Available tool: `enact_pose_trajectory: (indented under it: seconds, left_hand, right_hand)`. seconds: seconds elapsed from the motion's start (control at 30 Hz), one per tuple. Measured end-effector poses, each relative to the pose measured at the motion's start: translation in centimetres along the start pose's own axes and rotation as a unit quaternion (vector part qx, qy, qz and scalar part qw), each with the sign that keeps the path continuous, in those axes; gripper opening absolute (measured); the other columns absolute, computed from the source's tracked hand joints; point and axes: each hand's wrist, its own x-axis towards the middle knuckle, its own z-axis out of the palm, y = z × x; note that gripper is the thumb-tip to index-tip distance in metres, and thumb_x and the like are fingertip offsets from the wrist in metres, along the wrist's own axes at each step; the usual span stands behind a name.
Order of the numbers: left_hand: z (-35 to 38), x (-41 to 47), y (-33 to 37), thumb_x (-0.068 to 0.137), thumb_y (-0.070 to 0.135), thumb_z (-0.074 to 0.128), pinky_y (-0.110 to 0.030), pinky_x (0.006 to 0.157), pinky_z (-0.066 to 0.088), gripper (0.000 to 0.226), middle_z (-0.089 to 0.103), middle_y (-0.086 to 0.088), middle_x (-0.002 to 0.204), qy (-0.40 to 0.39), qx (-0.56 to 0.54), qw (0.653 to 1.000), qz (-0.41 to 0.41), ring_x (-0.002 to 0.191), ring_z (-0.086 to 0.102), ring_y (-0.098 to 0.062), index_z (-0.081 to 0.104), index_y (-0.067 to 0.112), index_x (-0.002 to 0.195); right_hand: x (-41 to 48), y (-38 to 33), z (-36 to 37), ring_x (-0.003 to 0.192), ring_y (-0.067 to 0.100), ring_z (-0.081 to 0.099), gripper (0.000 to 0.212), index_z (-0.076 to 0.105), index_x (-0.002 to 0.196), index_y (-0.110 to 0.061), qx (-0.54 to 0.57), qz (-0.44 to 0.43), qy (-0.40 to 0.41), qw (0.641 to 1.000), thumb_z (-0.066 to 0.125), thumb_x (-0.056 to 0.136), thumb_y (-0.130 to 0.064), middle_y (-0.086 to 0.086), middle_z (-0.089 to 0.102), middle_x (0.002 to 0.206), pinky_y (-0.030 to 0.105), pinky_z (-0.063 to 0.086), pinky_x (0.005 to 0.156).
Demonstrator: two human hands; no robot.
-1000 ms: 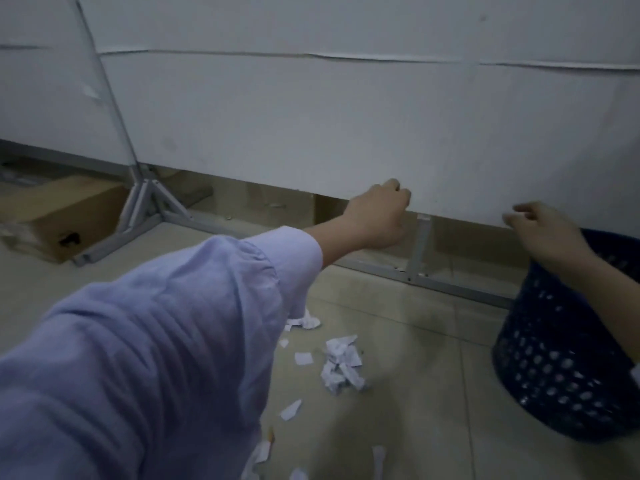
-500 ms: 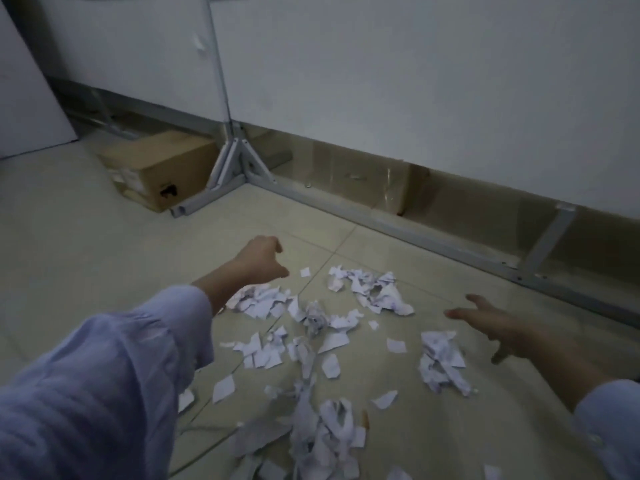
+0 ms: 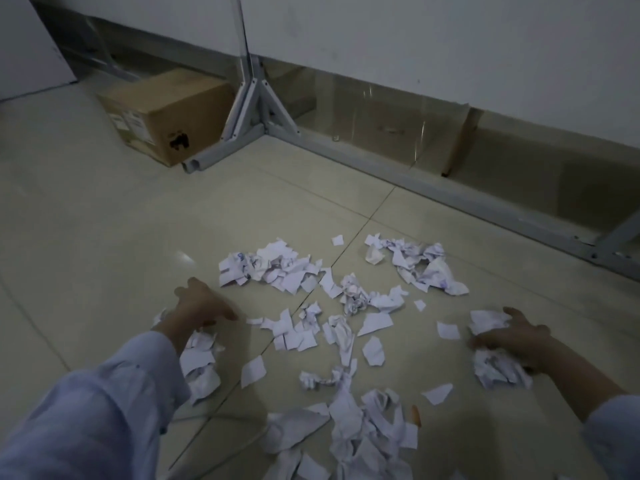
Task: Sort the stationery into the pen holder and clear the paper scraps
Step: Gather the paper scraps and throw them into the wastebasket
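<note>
A pale tiled floor (image 3: 86, 237) fills most of the view. White panels (image 3: 415, 46) stand along its far edge on a grey metal frame (image 3: 381, 168). A brown cardboard box (image 3: 166, 116) sits on the floor at the far left, against the frame's corner foot.

The paper scraps (image 3: 353, 296) are white, torn and crumpled. They lie scattered over the tiles in several loose heaps, between and in front of the 2 hands, and the thickest heap is nearest the camera.

A light blue left sleeve (image 3: 86, 410) reaches in from the lower left, and the edge of a right sleeve (image 3: 616, 438) shows at the lower right.

The left hand (image 3: 199, 306) is low over the floor at the left edge of the litter. It is palm down with the fingers spread wide and holds nothing. Scraps lie just under its wrist and just beyond its fingertips.

The right hand (image 3: 516, 339) rests on 1 clump at the right edge, fingers bent over the paper. Motion blur hides whether they actually grip it.

A small orange piece (image 3: 415, 414) lies beside the near heap.
</note>
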Motion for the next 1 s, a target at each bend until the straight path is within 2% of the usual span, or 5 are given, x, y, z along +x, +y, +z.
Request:
enact_pose_trajectory:
  seconds: [0.3, 0.43, 0.73, 0.87, 1.0]
  left_hand:
    - [0.4, 4.2, 2.1, 0.044, 0.020, 0.095, -0.036, 0.056, 0.054, 0.129, 0.013, -0.022, 0.146, -0.025, 0.074, 0.994, 0.080, 0.118, 0.047, -0.040, 0.015, 0.005, 0.143]
    - [0.9, 4.6, 4.5, 0.050, 0.052, 0.087, -0.041, 0.080, 0.056, 0.111, 0.029, -0.017, 0.142, -0.046, 0.104, 0.984, 0.138, 0.125, 0.040, -0.034, 0.033, 0.012, 0.138]
    - [4.4, 3.5, 8.3, 0.038, 0.044, 0.094, -0.026, 0.053, 0.055, 0.124, 0.043, -0.012, 0.135, -0.145, 0.147, 0.946, 0.250, 0.113, 0.052, -0.026, 0.031, 0.018, 0.142]
    - [6.6, 2.3, 9.5, 0.046, 0.050, 0.089, -0.035, 0.093, 0.044, 0.119, 0.042, -0.015, 0.138, -0.135, 0.271, 0.899, 0.317, 0.123, 0.043, -0.031, 0.028, 0.018, 0.143]
    - [8.3, 0.4, 10.6, 0.050, 0.044, 0.090, -0.034, 0.097, 0.039, 0.109, 0.047, -0.012, 0.137, -0.153, 0.277, 0.873, 0.372, 0.123, 0.043, -0.031, 0.034, 0.012, 0.138]
  right_hand:
    - [-0.6, -6.8, 5.8, 0.134, 0.040, 0.032, 0.118, 0.021, 0.149, -0.032, 0.021, -0.069, -0.052, 0.996, 0.092, 0.055, -0.026, 0.014, 0.015, 0.153, 0.050, 0.048, 0.097]
    - [-0.6, -9.9, 8.5, 0.120, 0.026, 0.044, 0.107, 0.027, 0.147, -0.024, 0.043, -0.149, -0.077, 0.985, 0.090, 0.060, -0.024, 0.011, 0.025, 0.152, 0.038, 0.048, 0.089]
    - [-1.1, -15.2, 12.9, 0.134, 0.033, 0.032, 0.116, 0.016, 0.150, -0.027, -0.057, -0.252, -0.134, 0.957, 0.089, 0.061, -0.033, 0.014, 0.012, 0.150, 0.031, 0.041, 0.092]
    - [-1.3, -16.7, 14.3, 0.140, 0.034, 0.017, 0.122, 0.012, 0.151, -0.024, -0.112, -0.286, -0.144, 0.941, 0.090, 0.057, -0.036, 0.013, 0.008, 0.151, 0.044, 0.033, 0.109]
    - [-1.6, -17.3, 15.4, 0.134, 0.035, 0.028, 0.126, 0.017, 0.149, -0.026, -0.137, -0.307, -0.133, 0.933, 0.094, 0.049, -0.030, 0.010, 0.017, 0.146, 0.042, 0.040, 0.106]
